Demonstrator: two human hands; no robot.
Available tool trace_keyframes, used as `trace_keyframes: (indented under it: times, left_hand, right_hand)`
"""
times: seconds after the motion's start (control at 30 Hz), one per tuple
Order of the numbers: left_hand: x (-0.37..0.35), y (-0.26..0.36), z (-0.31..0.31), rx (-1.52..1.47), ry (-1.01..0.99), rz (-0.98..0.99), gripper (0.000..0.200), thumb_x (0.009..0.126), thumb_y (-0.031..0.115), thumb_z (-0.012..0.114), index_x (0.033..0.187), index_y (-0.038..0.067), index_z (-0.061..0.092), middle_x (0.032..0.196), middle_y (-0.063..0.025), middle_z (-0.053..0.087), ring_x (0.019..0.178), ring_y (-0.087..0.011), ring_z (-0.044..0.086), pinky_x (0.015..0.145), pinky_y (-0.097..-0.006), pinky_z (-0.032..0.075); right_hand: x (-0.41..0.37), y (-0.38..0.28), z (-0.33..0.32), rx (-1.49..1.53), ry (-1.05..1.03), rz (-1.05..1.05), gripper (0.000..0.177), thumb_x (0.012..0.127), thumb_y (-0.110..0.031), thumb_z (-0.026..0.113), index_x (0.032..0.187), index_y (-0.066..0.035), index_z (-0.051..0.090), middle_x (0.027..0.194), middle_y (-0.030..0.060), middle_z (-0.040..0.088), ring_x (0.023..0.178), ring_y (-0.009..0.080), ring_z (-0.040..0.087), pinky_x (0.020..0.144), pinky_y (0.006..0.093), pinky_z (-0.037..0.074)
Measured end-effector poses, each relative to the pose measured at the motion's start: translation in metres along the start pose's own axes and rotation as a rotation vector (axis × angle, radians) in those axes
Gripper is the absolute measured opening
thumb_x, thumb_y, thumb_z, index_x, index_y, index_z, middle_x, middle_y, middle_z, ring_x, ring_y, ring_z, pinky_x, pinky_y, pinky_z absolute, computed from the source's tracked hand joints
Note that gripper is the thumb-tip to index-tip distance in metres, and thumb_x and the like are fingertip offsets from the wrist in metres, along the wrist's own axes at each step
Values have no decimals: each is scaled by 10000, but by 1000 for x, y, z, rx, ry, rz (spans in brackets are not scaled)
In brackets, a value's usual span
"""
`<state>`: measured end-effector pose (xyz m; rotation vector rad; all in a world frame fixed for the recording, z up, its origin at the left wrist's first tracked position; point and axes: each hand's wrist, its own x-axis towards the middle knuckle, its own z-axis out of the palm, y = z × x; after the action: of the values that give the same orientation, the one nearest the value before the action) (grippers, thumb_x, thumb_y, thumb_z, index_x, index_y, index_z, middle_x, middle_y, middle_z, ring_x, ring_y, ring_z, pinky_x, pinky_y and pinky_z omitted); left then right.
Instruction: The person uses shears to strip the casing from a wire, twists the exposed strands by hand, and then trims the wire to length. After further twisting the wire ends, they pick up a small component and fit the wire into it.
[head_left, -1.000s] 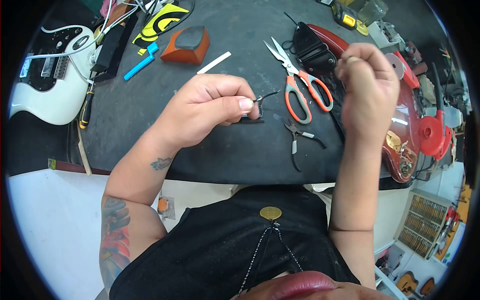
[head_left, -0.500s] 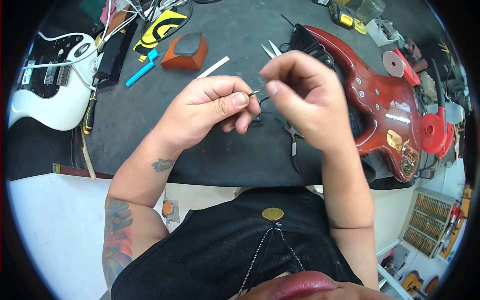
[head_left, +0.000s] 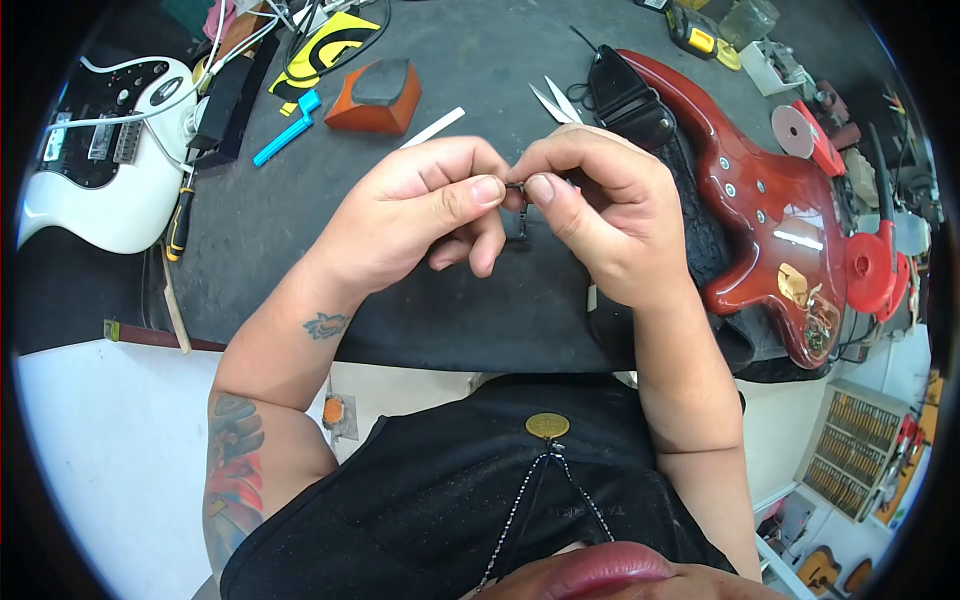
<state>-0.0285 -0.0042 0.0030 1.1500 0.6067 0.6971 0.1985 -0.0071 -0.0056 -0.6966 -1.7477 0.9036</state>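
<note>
Between my two hands, over the dark mat, runs a short thin dark wire [head_left: 515, 185]. My left hand [head_left: 440, 205] pinches it between thumb and index finger, its other fingers curled below. The thumb and index finger of my right hand [head_left: 605, 205] are closed on the wire's other end, almost touching the left fingertips. A small dark object [head_left: 522, 225], too hidden to name, shows below the fingers. Beyond my right hand lie the pointed tips of scissors or tweezers [head_left: 555, 100]. The pliers are mostly hidden by my right hand and forearm.
A red guitar body [head_left: 770, 210] lies at right, with a black pouch [head_left: 630, 100] by it. At left is a white electric guitar [head_left: 110, 190]. An orange block [head_left: 372, 97], a blue string winder [head_left: 287, 130] and a white strip [head_left: 434, 127] lie on the mat [head_left: 450, 320].
My right hand has moved left and closed on the free end of the wire. My left hand keeps its pinch in nearly the same place.
</note>
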Motion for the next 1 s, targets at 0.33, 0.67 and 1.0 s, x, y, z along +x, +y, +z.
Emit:
trace_keyframes:
  times: [0.33, 0.67, 1.0]
  left_hand:
    - [-3, 1, 4, 174, -4, 9, 217, 1077, 228, 638, 1026, 18, 654, 718, -22, 649, 592, -49, 563, 512, -197, 356]
    - [-4, 1, -3, 176, 75, 115, 171, 1069, 164, 650, 1065, -6, 670, 856, -41, 679, 618, -77, 596, 524, -200, 384]
    - [-2, -7, -6, 55, 77, 115, 141, 1069, 165, 660, 1099, 28, 670, 904, -41, 709, 666, -72, 632, 540, -196, 397]
  right_hand:
    - [1, -4, -15, -83, -151, -53, 119, 954, -107, 697, 972, 6, 730, 837, 99, 702, 736, 214, 672, 682, 324, 518]
    - [-6, -12, -3, -199, 98, -104, 110, 825, -24, 747, 924, -27, 698, 797, 69, 658, 675, 195, 625, 632, 321, 491]
    - [-3, -5, 14, -468, 199, -367, 275, 690, 61, 801, 895, -60, 662, 775, 47, 631, 665, 222, 616, 591, 343, 458]
